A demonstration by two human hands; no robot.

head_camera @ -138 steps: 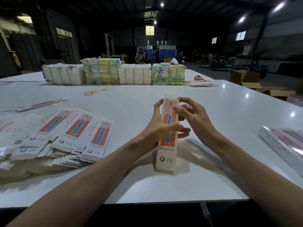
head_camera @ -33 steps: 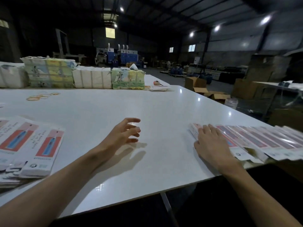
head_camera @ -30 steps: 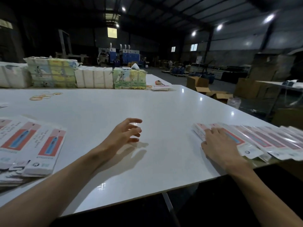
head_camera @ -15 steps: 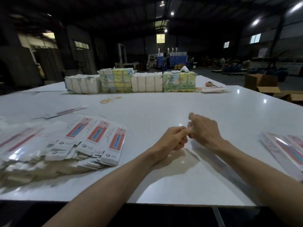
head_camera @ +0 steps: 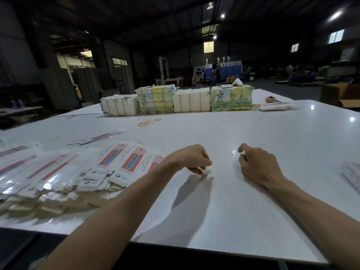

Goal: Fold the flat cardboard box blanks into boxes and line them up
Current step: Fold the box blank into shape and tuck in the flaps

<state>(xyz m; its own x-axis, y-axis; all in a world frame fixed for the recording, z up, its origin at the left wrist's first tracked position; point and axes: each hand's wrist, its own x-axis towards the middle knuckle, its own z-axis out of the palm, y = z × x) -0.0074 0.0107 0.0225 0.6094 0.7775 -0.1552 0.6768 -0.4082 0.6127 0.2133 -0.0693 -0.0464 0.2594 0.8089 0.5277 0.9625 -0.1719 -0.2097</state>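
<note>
A fanned pile of flat box blanks (head_camera: 109,164), white with red panels and a blue toothbrush picture, lies at the left on the white table (head_camera: 233,201). My left hand (head_camera: 191,158) hovers just right of that pile, fingers loosely curled, holding nothing. My right hand (head_camera: 257,164) rests on the table a little to the right, fingers relaxed and empty. The edge of the folded boxes (head_camera: 352,174) shows at the far right. The two hands are apart.
Wrapped bundles of blanks (head_camera: 175,100) stand in a row at the table's far side. Rubber bands (head_camera: 149,122) lie in front of them. A loose blank (head_camera: 99,137) sits left of centre. More papers (head_camera: 276,106) lie far right. The near table edge runs below my forearms.
The folded box held earlier was set with the row at the right. Both hands came back to the middle, touched, and have now moved apart; the view turned left toward the blanks.
</note>
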